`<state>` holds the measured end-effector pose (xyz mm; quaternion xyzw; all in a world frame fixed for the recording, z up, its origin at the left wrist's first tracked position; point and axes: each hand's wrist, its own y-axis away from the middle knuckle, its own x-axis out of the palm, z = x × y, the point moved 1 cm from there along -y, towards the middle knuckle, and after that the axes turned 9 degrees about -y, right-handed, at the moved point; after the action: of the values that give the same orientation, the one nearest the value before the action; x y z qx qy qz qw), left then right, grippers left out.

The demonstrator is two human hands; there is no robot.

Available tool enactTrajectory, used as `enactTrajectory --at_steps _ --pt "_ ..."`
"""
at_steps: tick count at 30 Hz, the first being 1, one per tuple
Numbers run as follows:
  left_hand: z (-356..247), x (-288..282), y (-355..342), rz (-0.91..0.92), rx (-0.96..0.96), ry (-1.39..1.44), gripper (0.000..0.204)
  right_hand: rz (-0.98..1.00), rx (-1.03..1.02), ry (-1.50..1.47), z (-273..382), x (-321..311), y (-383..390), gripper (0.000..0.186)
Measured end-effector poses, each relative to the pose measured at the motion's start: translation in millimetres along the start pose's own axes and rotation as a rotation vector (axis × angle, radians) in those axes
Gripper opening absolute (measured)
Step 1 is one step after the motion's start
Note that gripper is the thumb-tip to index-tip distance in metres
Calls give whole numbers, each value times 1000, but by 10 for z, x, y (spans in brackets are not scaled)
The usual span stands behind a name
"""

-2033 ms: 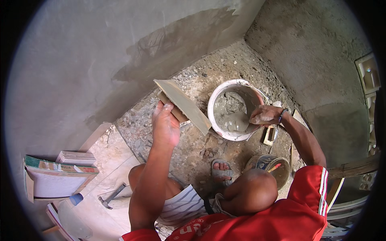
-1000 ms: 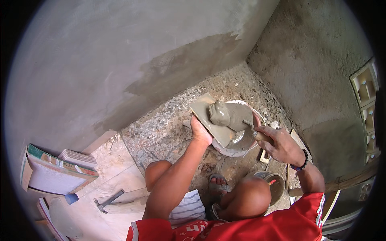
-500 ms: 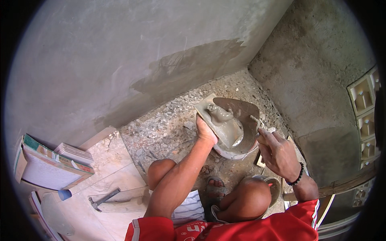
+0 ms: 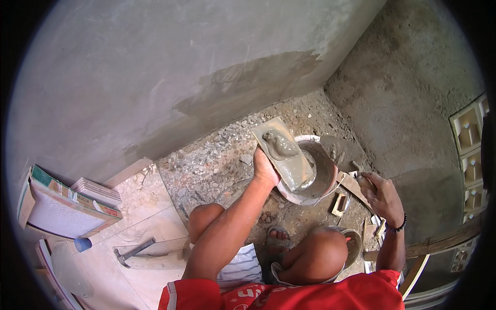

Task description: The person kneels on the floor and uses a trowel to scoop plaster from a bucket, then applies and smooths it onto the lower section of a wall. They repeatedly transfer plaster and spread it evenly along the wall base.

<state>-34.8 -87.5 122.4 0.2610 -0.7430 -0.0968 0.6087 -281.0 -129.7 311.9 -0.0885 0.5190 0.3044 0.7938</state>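
My left hand (image 4: pixel 266 169) and right hand (image 4: pixel 381 196) are working apart, each clamped on its own tool. The left hand is gripping a flat, rectangular board (image 4: pixel 274 124) from its near side; the fingers beneath are being hidden by it. The board is tilting and carrying a lump of wet grey mortar (image 4: pixel 281 145) just beyond the left hand. The right hand is closing around the handle of a trowel (image 4: pixel 347 149); the broad, dark blade is extending forward and to the left of that hand, over the far right side of a bucket (image 4: pixel 326 168). The bucket is standing between the two hands, its left part lying under the board, its visible inner wall showing grey mortar smears.

A small pale hollow frame (image 4: pixel 340 204) is lying to the left of the right hand and slightly nearer me. A second bucket (image 4: pixel 354 248) is standing nearer me than the right hand, beside my knee. A hammer (image 4: pixel 135 252) is resting on the tiled floor (image 4: pixel 155 222), well to the left of the left hand and nearer me.
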Motion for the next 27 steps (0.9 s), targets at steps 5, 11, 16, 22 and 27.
enactTrajectory --at_steps 5,11,16,22,27 --pt "2 44 4 109 -104 -87 41 247 9 2 -689 611 -362 31" --pt "-61 -12 60 134 -103 -140 45 135 -180 -260 -550 1142 -660 25" --pt "-131 63 179 235 -112 -169 43 319 50 -1055 -181 1383 -849 22" --pt "-276 83 247 178 -104 -156 41 374 127 -1658 257 1654 -950 30" --pt "-389 -8 292 182 36 -259 41 446 124 -1816 474 1727 -988 36"
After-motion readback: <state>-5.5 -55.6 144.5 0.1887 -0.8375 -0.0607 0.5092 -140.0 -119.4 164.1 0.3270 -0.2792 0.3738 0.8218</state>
